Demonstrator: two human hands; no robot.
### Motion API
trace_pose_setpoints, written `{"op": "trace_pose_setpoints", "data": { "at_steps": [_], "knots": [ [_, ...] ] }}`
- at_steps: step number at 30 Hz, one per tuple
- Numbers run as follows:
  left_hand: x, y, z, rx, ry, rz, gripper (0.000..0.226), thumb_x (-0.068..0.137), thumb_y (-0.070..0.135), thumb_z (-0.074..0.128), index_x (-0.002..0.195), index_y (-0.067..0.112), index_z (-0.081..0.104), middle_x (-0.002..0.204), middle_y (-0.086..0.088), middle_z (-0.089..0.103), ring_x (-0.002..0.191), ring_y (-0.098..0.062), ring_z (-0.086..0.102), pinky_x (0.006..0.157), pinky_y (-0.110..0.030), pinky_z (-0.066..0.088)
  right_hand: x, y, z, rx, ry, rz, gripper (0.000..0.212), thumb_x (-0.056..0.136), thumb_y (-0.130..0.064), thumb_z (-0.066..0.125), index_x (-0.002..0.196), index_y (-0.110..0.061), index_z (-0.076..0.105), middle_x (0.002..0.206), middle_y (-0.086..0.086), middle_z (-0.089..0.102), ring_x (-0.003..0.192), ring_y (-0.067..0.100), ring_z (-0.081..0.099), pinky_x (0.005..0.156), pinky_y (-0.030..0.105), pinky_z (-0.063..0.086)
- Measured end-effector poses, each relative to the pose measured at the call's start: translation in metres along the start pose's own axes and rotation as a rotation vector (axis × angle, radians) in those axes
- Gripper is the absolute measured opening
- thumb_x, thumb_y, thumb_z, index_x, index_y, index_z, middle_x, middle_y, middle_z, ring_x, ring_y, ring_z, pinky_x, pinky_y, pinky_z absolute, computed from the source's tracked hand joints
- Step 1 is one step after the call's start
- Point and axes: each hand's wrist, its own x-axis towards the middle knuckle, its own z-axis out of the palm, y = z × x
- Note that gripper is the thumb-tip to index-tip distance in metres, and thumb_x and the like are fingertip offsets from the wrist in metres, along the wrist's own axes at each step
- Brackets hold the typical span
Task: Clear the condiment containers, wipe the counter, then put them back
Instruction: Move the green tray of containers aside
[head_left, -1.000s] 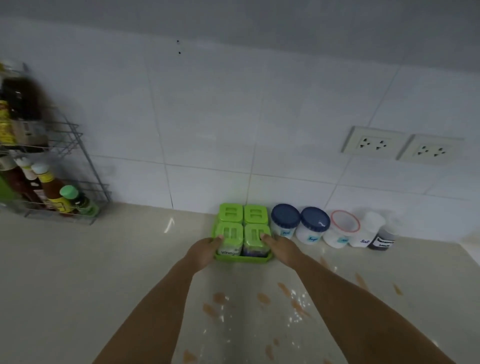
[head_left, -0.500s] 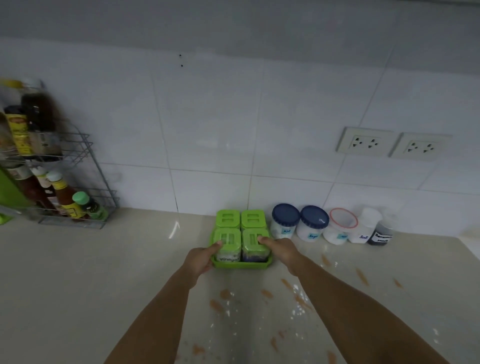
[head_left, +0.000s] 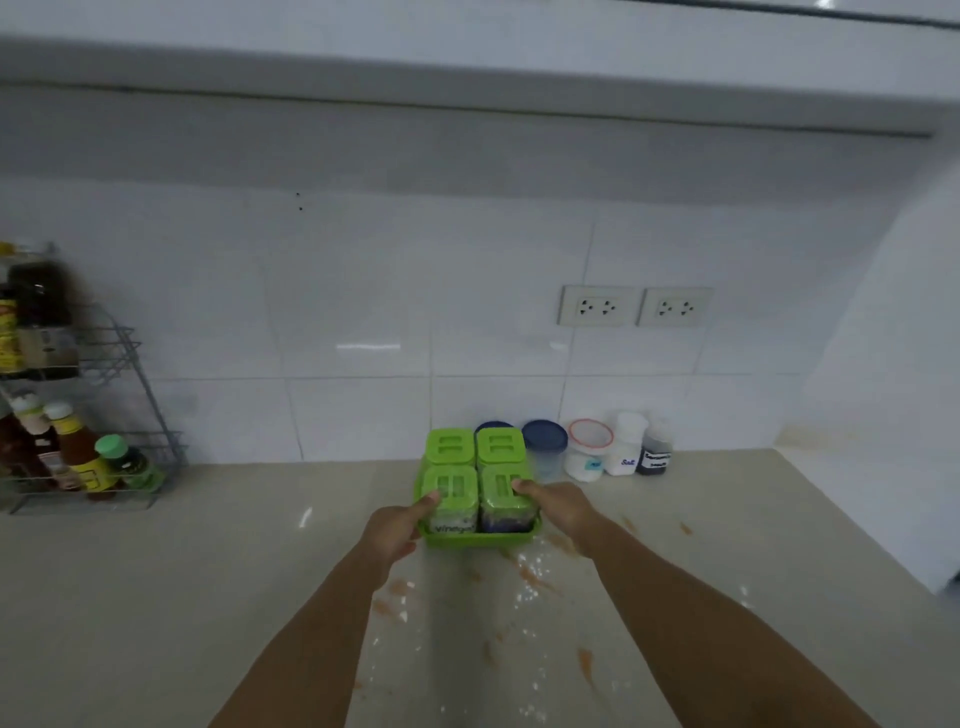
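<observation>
Green condiment tray gripped both sides: left hand, right hand, arms outstretched.

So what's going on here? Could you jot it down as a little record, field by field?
Setting: kitchen counter against a white tiled wall
Held: green tray with four green-lidded containers
Left hand: gripping the tray's left side
Right hand: gripping its right side, thumb on a lid
By the wall: lidded jars in a row
Far left: wire rack of sauce bottles
Counter state: orange spills, not yet wiped
</observation>
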Motion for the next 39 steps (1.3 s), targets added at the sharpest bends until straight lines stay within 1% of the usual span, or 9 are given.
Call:
{"op": "trace_pose_setpoints", "data": {
  "at_steps": [5,8,11,15,21,26,29,32,39],
  "knots": [
    [-0.017,0.014,0.071,0.056,-0.093,0.049,0.041,0.074,0.049,0.073,0.076,0.010,0.062,0.087,-0.009,0.062,0.076,-0.017,0.056,0.067,-0.026,0.047,-0.013,0.022,-0.070,0.030,0.118,0.009,0.037,0.081,-0.042,0.070,0.095,-0.009,0.064,0.097,0.008,0.063,0.082,0.019,0.058,0.071,0.026,0.041],
    [-0.023,0.020,0.126,0.079,-0.150,0.064,0.047,0.073,0.052,0.072,0.083,0.007,0.065,0.091,-0.008,0.065,0.081,-0.019,0.059,0.071,-0.028,0.048,-0.015,0.038,-0.122,0.046,0.186,0.040,0.037,0.079,-0.043,0.071,0.080,-0.008,0.060,0.080,0.006,0.058,0.062,0.013,0.049,0.054,0.025,0.035],
    [-0.032,0.024,0.188,0.075,-0.211,0.063,0.057,0.073,0.054,0.072,0.096,0.002,0.068,0.100,-0.010,0.068,0.088,-0.020,0.062,0.072,-0.028,0.049,-0.017,0.054,-0.180,0.062,0.240,0.044,0.036,0.080,-0.042,0.070,0.069,-0.012,0.053,0.068,0.001,0.049,0.059,0.012,0.044,0.051,0.025,0.033],
    [-0.052,0.022,0.275,0.057,-0.243,0.040,0.041,0.076,0.050,0.071,0.080,0.010,0.064,0.088,-0.008,0.063,0.079,-0.017,0.056,0.072,-0.029,0.047,-0.015,0.078,-0.261,0.063,0.283,0.056,0.041,0.081,-0.039,0.071,0.062,-0.016,0.043,0.063,-0.001,0.041,0.055,0.012,0.038,0.048,0.024,0.028],
    [-0.071,0.009,0.392,0.078,-0.252,-0.002,0.038,0.074,0.050,0.073,0.068,0.014,0.061,0.078,-0.007,0.060,0.067,-0.016,0.053,0.070,-0.028,0.044,-0.005,0.121,-0.363,0.079,0.290,0.119,0.039,0.083,-0.035,0.069,0.104,-0.003,0.057,0.099,0.009,0.055,0.086,0.023,0.052,0.068,0.029,0.039],
    [-0.084,-0.006,0.461,0.091,-0.262,-0.060,0.035,0.075,0.047,0.074,0.073,0.013,0.065,0.077,-0.008,0.060,0.066,-0.018,0.053,0.071,-0.028,0.044,0.009,0.155,-0.420,0.067,0.280,0.185,0.044,0.083,-0.033,0.068,0.113,-0.003,0.056,0.105,0.010,0.055,0.087,0.022,0.052,0.069,0.029,0.039],
    [-0.092,-0.016,0.488,0.060,-0.254,-0.123,0.050,0.079,0.037,0.073,0.101,-0.007,0.065,0.068,-0.013,0.066,0.051,-0.011,0.048,0.052,-0.021,0.040,0.018,0.173,-0.445,0.051,0.247,0.238,0.042,0.081,-0.034,0.068,0.107,-0.003,0.057,0.098,0.011,0.054,0.085,0.023,0.048,0.071,0.028,0.037],
    [-0.097,-0.026,0.505,0.074,-0.221,-0.143,0.058,0.078,0.039,0.073,0.107,-0.010,0.064,0.057,-0.004,0.058,0.046,-0.010,0.045,0.044,-0.019,0.036,0.026,0.189,-0.461,0.059,0.196,0.281,0.039,0.082,-0.031,0.068,0.107,-0.004,0.055,0.101,0.010,0.053,0.091,0.024,0.047,0.079,0.033,0.036],
    [-0.092,-0.035,0.521,0.066,-0.163,-0.155,0.048,0.079,0.040,0.072,0.105,-0.001,0.070,0.094,-0.016,0.072,0.059,-0.010,0.056,0.050,-0.018,0.042,0.048,0.204,-0.462,0.140,0.159,0.306,0.038,0.084,-0.030,0.066,0.110,-0.007,0.053,0.113,0.009,0.052,0.101,0.024,0.047,0.087,0.034,0.037]
  ]
}}
